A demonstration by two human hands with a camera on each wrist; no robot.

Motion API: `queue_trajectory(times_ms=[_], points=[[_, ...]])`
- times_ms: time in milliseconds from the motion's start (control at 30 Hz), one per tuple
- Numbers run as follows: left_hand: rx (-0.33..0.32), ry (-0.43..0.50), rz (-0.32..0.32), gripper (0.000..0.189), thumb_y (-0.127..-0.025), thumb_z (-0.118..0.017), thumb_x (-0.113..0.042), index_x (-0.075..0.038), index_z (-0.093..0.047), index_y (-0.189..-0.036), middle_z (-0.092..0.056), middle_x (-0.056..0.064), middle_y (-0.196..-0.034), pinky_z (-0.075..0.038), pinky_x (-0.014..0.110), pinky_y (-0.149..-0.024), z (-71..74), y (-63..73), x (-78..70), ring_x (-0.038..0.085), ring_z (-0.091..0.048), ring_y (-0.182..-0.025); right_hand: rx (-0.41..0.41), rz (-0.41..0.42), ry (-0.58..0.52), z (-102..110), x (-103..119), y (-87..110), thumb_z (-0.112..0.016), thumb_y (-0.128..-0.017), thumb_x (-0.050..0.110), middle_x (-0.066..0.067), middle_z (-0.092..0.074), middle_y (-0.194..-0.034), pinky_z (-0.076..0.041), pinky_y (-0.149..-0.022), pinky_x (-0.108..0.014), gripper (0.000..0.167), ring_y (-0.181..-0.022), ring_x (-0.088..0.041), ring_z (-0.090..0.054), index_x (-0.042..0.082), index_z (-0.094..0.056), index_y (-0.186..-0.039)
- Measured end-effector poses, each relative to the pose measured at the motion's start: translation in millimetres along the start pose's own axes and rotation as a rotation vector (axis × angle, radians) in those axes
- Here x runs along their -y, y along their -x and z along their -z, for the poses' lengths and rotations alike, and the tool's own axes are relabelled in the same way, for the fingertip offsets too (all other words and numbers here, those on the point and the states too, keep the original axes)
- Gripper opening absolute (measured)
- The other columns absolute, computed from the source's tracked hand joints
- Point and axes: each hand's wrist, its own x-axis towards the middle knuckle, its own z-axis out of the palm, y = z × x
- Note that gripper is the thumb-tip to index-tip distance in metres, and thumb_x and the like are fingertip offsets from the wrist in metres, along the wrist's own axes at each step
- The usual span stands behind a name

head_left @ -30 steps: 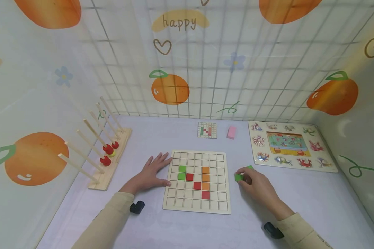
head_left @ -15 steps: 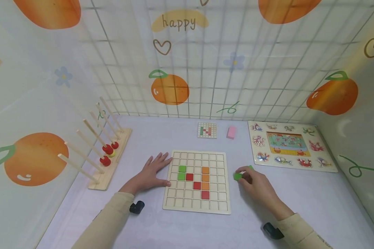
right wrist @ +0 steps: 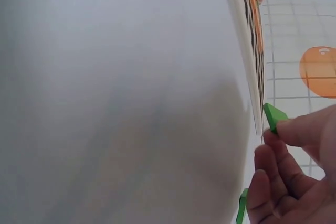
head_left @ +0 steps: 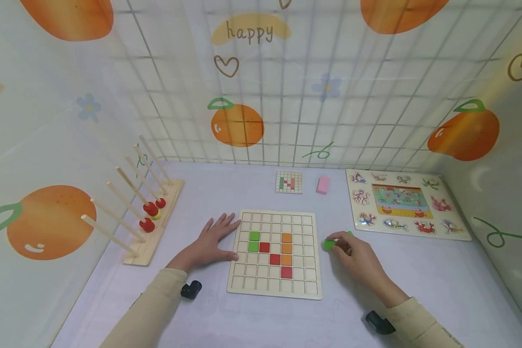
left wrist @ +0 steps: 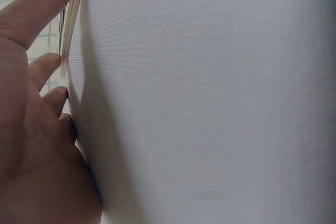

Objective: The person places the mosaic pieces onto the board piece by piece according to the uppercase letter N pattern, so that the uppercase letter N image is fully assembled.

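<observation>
A square wooden grid board (head_left: 243,270) lies mid-table, with several green, red and orange square tiles set in its cells. My left hand (head_left: 210,244) rests spread at the board's left side, its thumb and fingertips touching the edge. Just right of the board my right hand (head_left: 356,253) pinches a green tile (right wrist: 273,116) between thumb and finger; the right wrist view shows it tilted in the fingertips. Another green tile (right wrist: 242,205) lies on the table behind that hand, mostly hidden by it in the head view.
A small pattern card (head_left: 289,182) and a pink block (head_left: 323,185) lie behind the board. At the left stands a wooden peg rack (head_left: 150,251) with tall rods and a few red and yellow beads. A sea-animal puzzle board (head_left: 361,193) lies at back right.
The green tile in my right fingertips has shifted slightly left and up and tilted toward the board. My left hand and the board's tiles have stayed put.
</observation>
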Motion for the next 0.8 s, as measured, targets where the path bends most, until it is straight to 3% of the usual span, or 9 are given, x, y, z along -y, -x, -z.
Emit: queue_trajectory(times_ms=[800], points=[[-0.001,-0.003,0.001,0.107,-0.076,-0.078,-0.066,-0.024,-0.029,-0.162,-0.011,0.001,-0.171,0.008,0.051,-0.125,-0.9,-0.8,0.7,0.026,0.002,-0.157,0.043,0.015,-0.076,-16,27,-0.6,-0.074,-0.092,0.010,0.004,-0.066,-0.085,-0.052,-0.060,-0.024,0.022,-0.071,-0.013,-0.057,0.018,-0.070,-0.113]])
